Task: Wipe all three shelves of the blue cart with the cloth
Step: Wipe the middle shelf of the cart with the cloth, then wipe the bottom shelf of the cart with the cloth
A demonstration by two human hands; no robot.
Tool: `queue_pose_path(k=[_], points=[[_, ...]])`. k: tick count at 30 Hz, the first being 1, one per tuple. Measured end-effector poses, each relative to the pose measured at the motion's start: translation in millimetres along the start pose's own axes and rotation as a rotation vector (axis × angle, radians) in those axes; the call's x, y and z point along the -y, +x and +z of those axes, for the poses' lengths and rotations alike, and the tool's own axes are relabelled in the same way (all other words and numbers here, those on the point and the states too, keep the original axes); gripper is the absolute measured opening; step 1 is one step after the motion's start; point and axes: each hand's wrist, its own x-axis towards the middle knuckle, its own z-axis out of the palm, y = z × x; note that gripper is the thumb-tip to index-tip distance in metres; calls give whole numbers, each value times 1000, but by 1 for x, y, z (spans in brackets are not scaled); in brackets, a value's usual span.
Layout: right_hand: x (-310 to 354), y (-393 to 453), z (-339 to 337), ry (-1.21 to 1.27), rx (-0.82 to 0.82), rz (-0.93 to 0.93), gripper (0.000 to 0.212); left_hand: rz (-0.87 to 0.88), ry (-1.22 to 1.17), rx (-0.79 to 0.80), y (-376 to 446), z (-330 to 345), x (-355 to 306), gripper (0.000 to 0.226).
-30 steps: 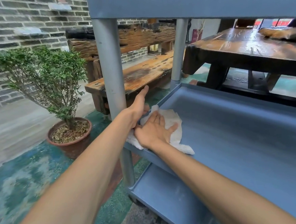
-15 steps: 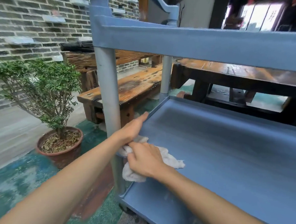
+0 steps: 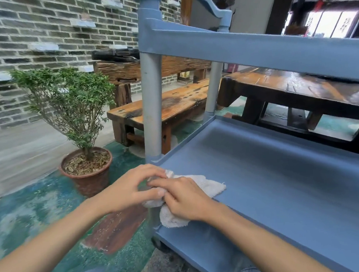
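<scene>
The blue cart [image 3: 284, 183] fills the right half of the view, with its top shelf rim [image 3: 253, 50] above, the middle shelf at hand height and the bottom shelf [image 3: 195, 249] below. A white terry cloth [image 3: 207, 185] lies bunched over the near left edge of the middle shelf, part of it hanging down. My right hand [image 3: 185, 199] grips the cloth from above. My left hand [image 3: 131, 188] pinches the cloth's left end with thumb and fingers, just outside the shelf corner by the grey post [image 3: 152, 108].
A potted shrub in a brown pot [image 3: 85, 172] stands on the green floor left of the cart. A wooden bench [image 3: 172, 108] and a dark wooden table [image 3: 294, 89] lie behind the cart. A brick wall runs along the left.
The view rose from under the top shelf. My right hand went from pressing the cloth flat to gathering it at the shelf's near left edge. My left hand left the post and took the cloth's end.
</scene>
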Motion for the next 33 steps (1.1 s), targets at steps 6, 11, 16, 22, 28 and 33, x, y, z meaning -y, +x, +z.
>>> queue_pose_path(k=[6, 11, 16, 22, 28, 33], points=[[-5, -8, 43, 125, 62, -15, 56, -69, 68, -17, -40, 39, 28, 59], [-20, -16, 75, 390, 36, 114, 50, -224, 5, 19, -36, 77, 47, 73], [-55, -32, 110, 540, 85, 197, 52, -333, 46, 20, -22, 114, 71, 48], [-100, -49, 129, 532, 83, 292, 54, -311, 162, 24, 18, 142, 84, 15], [-158, -65, 133, 308, 23, 428, 53, -149, 211, -13, 63, 163, 99, 22], [-215, -96, 129, 52, -25, 685, 47, 68, 304, -21, 91, 177, 117, 58]])
